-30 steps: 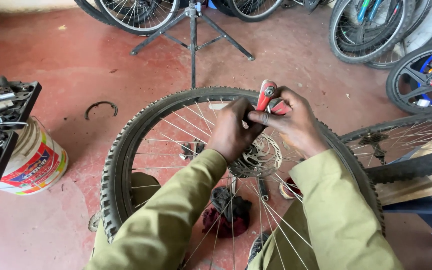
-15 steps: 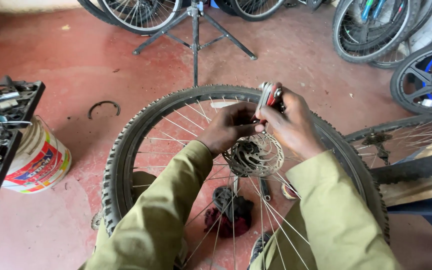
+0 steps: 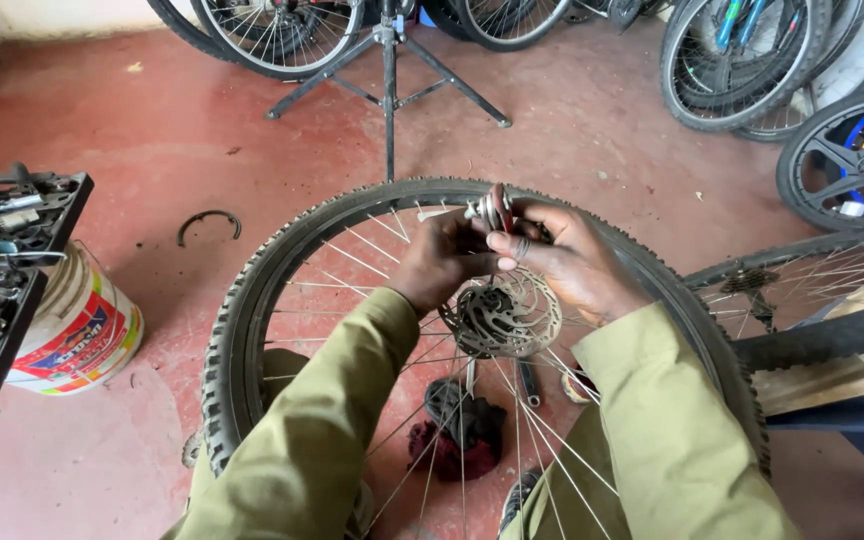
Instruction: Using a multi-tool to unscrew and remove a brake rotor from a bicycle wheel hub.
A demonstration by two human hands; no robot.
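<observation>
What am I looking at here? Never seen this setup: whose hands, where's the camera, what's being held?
One view only, from a camera worn on a person's head, looking down. No robot: the left hand and right hand are bare, in olive sleeves. Both hold a small red and silver tool above the brake disc at the hub of a bicycle wheel, which stands over the red floor. Nearby: a painted bucket, a tool tray, a repair stand and a dark rag.
</observation>
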